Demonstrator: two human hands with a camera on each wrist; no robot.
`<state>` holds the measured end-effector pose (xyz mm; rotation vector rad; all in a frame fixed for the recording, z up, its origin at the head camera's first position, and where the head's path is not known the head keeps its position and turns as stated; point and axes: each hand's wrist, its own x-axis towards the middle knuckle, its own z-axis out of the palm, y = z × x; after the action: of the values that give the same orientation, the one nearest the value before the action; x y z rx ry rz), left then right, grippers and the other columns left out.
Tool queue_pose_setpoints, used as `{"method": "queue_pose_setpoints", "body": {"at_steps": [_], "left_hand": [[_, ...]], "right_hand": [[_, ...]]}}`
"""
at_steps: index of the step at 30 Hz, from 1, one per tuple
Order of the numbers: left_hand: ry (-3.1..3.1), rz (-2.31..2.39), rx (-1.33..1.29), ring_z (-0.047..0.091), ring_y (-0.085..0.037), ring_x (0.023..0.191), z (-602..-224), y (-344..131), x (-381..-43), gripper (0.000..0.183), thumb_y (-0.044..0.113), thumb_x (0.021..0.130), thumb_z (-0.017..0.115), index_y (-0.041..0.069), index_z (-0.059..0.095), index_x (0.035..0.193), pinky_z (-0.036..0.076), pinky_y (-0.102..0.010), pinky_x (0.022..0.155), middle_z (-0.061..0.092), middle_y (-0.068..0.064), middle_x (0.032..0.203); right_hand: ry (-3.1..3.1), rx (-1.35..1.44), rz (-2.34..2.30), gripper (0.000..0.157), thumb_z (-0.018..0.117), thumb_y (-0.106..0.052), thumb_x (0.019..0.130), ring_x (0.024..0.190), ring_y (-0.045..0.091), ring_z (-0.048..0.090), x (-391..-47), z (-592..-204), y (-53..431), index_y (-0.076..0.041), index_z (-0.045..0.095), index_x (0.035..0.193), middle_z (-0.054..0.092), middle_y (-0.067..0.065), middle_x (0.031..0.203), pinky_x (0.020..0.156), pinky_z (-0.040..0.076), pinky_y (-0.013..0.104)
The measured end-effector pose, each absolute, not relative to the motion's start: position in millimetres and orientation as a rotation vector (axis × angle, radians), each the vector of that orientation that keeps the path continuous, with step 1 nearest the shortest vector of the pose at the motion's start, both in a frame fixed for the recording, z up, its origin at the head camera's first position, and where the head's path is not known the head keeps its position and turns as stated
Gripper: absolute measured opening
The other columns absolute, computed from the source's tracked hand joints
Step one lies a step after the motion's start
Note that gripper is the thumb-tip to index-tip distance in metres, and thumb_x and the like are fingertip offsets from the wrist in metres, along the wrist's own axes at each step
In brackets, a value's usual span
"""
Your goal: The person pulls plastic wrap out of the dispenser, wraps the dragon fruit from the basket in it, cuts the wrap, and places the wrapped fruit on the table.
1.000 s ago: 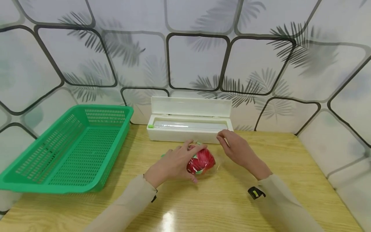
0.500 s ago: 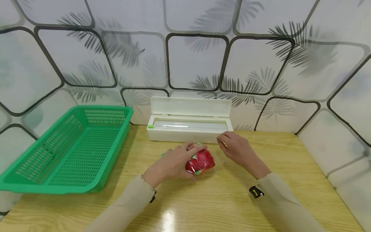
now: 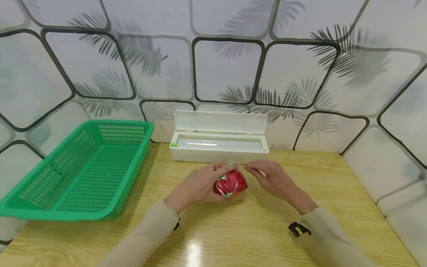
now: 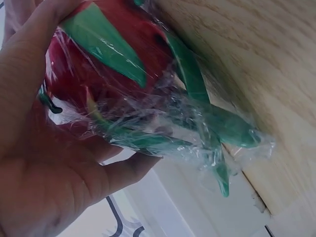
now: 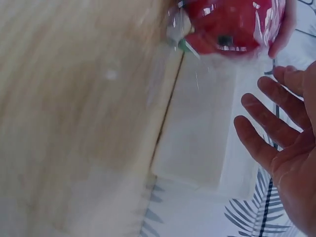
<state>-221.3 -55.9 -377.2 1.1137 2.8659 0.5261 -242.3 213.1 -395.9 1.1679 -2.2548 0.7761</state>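
A red dragon fruit (image 3: 234, 182) with green scales, wrapped in clear plastic film (image 4: 197, 133), rests on the wooden table. My left hand (image 3: 200, 185) grips it from the left, fingers over the top and thumb at the near side. Close to the fruit's right side, my right hand (image 3: 275, 180) has thumb and index fingertips brought together at the film's loose edge; the film there is nearly invisible. In the right wrist view its other fingers (image 5: 266, 121) spread out loosely. The fruit's far side is best seen in the left wrist view, where loose green tips stick out under crumpled film.
Behind the hands stands a white cling film box (image 3: 220, 154), its lid raised, with a film roll (image 3: 217, 143) and a green slider (image 3: 174, 144) inside. A green plastic basket (image 3: 133, 178) sits at the left. A patterned wall (image 3: 227, 74) rises behind the table (image 3: 250, 237).
My right hand has moved left and slightly nearer, from the front of the white box toward the fruit's side. My left hand keeps its grip on the dragon fruit with little movement.
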Motion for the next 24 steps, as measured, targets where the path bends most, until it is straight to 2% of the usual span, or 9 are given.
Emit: {"method": "queue_pose_setpoints", "body": {"at_steps": [4, 7, 11, 16, 20, 24], "left_hand": [[2.858, 0.568, 1.138, 0.070, -0.031, 0.109, -378.5, -56.3, -226.8, 0.092, 0.047, 0.077, 0.088, 0.033, 0.040, 0.155, 0.062, -0.046, 0.086, 0.059, -0.012, 0.141], [2.835, 0.569, 1.111, 0.071, -0.029, 0.108, -378.9, -57.4, -231.0, 0.092, 0.046, 0.078, 0.088, 0.034, 0.039, 0.155, 0.061, -0.044, 0.088, 0.057, -0.011, 0.143], [2.816, 0.550, 1.104, 0.070, -0.027, 0.108, -378.6, -58.6, -234.4, 0.091, 0.048, 0.080, 0.086, 0.034, 0.036, 0.155, 0.061, -0.044, 0.089, 0.058, -0.011, 0.141], [2.790, 0.638, 1.170, 0.065, -0.023, 0.121, -379.0, -59.9, -237.4, 0.092, 0.046, 0.081, 0.085, 0.023, 0.034, 0.154, 0.058, -0.040, 0.097, 0.059, -0.008, 0.141], [2.775, 0.729, 1.114, 0.066, -0.021, 0.119, -378.6, -60.5, -237.9, 0.101, 0.045, 0.079, 0.088, 0.020, 0.027, 0.156, 0.058, -0.038, 0.097, 0.060, -0.007, 0.140], [2.770, 0.784, 1.062, 0.067, -0.027, 0.116, -379.4, -61.2, -235.7, 0.100, 0.043, 0.077, 0.089, 0.019, 0.028, 0.153, 0.059, -0.039, 0.096, 0.048, -0.014, 0.149]], "right_hand": [[-2.273, 1.081, 0.930, 0.024, 0.072, 0.014, 0.083, 0.077, 0.018, 0.075, -233.4, -399.4, 210.2, -0.002, 0.077, 0.100, 0.079, 0.009, 0.091, 0.070, 0.054, 0.014], [-2.292, 1.022, 1.029, 0.020, 0.070, 0.014, 0.086, 0.080, 0.021, 0.077, -227.1, -400.4, 208.0, 0.000, 0.077, 0.099, 0.079, 0.010, 0.090, 0.073, 0.054, 0.010], [-2.246, 1.041, 1.020, 0.023, 0.072, 0.015, 0.083, 0.078, 0.019, 0.075, -221.8, -402.3, 206.2, -0.001, 0.077, 0.099, 0.079, 0.009, 0.090, 0.073, 0.054, 0.010], [-2.175, 1.069, 0.997, 0.029, 0.073, 0.017, 0.080, 0.071, 0.013, 0.068, -218.2, -405.9, 203.2, -0.004, 0.078, 0.099, 0.078, 0.008, 0.089, 0.063, 0.050, 0.013], [-2.230, 1.002, 1.089, 0.026, 0.072, 0.014, 0.085, 0.072, 0.017, 0.070, -213.7, -407.7, 200.2, -0.003, 0.079, 0.102, 0.079, 0.009, 0.094, 0.064, 0.052, 0.011], [-2.304, 0.882, 1.229, 0.021, 0.069, 0.008, 0.091, 0.082, 0.023, 0.077, -209.1, -407.7, 198.7, -0.002, 0.078, 0.107, 0.079, 0.011, 0.099, 0.071, 0.059, 0.016]]}}
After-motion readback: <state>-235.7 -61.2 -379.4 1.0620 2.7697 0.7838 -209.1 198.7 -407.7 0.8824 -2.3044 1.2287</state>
